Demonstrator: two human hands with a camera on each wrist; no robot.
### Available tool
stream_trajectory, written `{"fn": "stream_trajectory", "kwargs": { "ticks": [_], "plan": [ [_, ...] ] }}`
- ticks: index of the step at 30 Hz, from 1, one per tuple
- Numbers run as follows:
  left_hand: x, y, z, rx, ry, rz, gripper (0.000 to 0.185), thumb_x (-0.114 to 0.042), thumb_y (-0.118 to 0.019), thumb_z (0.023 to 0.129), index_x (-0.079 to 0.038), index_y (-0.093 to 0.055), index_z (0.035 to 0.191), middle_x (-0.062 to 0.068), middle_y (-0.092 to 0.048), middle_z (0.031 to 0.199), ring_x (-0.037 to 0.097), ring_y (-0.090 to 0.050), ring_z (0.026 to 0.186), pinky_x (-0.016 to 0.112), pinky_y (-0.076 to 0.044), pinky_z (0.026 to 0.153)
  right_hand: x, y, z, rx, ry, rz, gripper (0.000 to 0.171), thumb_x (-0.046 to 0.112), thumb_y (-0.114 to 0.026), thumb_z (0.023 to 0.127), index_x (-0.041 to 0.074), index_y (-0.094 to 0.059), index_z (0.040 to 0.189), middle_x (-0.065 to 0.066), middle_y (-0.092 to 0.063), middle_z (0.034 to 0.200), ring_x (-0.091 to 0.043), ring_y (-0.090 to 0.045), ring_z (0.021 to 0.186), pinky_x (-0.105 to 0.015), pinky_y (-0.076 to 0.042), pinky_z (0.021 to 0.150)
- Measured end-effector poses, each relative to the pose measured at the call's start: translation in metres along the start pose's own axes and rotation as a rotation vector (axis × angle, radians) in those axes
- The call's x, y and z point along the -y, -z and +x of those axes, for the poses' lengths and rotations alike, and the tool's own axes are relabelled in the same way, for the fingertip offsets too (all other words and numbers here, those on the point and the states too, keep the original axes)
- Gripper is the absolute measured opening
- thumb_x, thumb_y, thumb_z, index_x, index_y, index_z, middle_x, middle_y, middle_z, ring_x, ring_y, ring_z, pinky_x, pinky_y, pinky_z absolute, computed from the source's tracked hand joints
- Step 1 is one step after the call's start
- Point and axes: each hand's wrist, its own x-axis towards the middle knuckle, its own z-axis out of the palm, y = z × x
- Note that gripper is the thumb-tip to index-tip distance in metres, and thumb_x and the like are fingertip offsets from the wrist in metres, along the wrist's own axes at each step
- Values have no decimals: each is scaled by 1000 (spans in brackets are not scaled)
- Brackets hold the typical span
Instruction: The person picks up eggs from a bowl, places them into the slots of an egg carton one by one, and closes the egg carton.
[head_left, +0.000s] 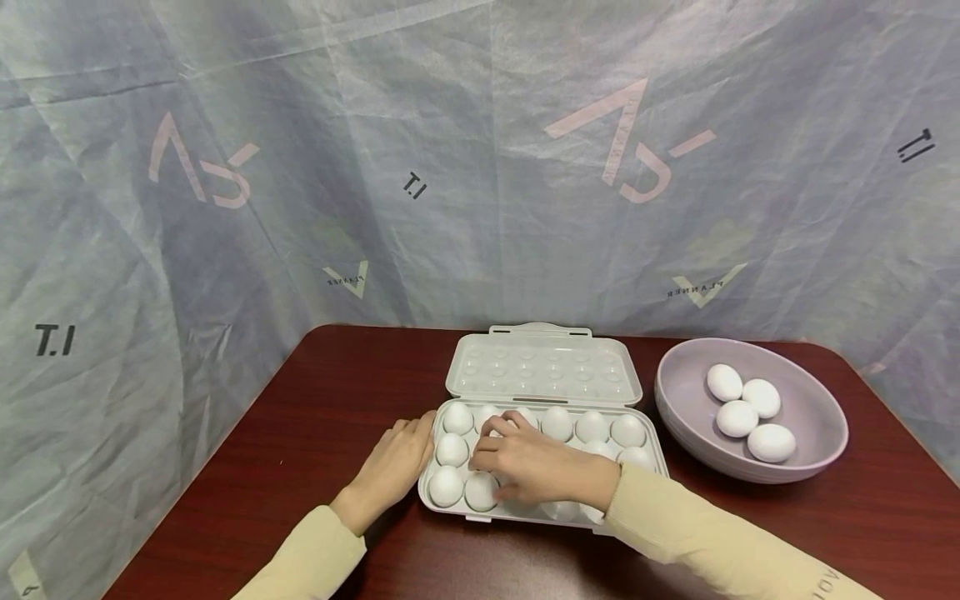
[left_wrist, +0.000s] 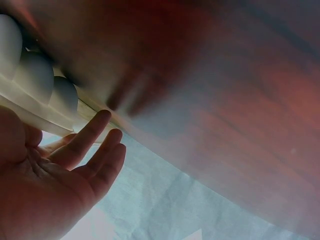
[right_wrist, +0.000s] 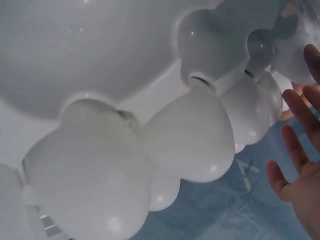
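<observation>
A white plastic egg tray lies on the table with its lid opened back, its cups largely filled with white eggs. My left hand rests against the tray's left end, its fingers extended in the left wrist view. Over the tray's left-middle part, my right hand reaches down among the eggs with spread fingers. In the right wrist view its fingertips stand close to a white egg, and bare cups show nearby. The palm and forearm hide several cups in the head view.
To the right of the tray stands a pale purple bowl with several white eggs inside. The hinged lid lies behind the cups. A printed grey cloth hangs behind the dark red table.
</observation>
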Motion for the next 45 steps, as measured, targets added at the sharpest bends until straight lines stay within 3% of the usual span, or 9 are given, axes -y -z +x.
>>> {"fn": "stream_trajectory", "kwargs": {
  "ticks": [13,21,30,37,45],
  "plan": [
    [0,-1,0,-12,-5,0,26,-13,-49,91,-3,-53,115,9,-65,89,29,-61,83,44,-48,69,-25,24,-33,-134,-100,77,31,29,-67,80,14,-62,106,4,-61,103,-16,-49,101,-38,-37,87],
    [0,-2,-1,-5,-1,9,27,-13,-51,90,-2,-53,114,9,-65,89,29,-61,83,43,-48,70,-52,32,-70,-173,-240,81,29,24,-70,77,13,-63,103,1,-61,102,-19,-51,98,-41,-38,80],
    [-1,0,0,-19,-8,10,26,-12,-50,90,-2,-53,113,8,-65,87,29,-61,81,42,-48,68,-82,38,-113,-275,-361,66,25,14,-73,73,11,-64,96,-1,-62,96,-21,-51,93,-39,-34,75],
    [-1,0,-1,-15,-5,11,26,-13,-52,89,-2,-53,113,9,-65,88,29,-61,82,43,-48,67,-97,44,-145,-260,-474,41,22,15,-72,74,13,-65,95,0,-63,96,-22,-50,94,-42,-34,74],
    [0,-1,-1,-10,-4,12,27,-13,-51,89,-2,-53,113,9,-65,88,29,-60,82,42,-48,67,-114,44,-179,-217,-591,8,27,15,-72,73,10,-66,98,-8,-63,99,-32,-51,97,-46,-34,71]
  ]
}}
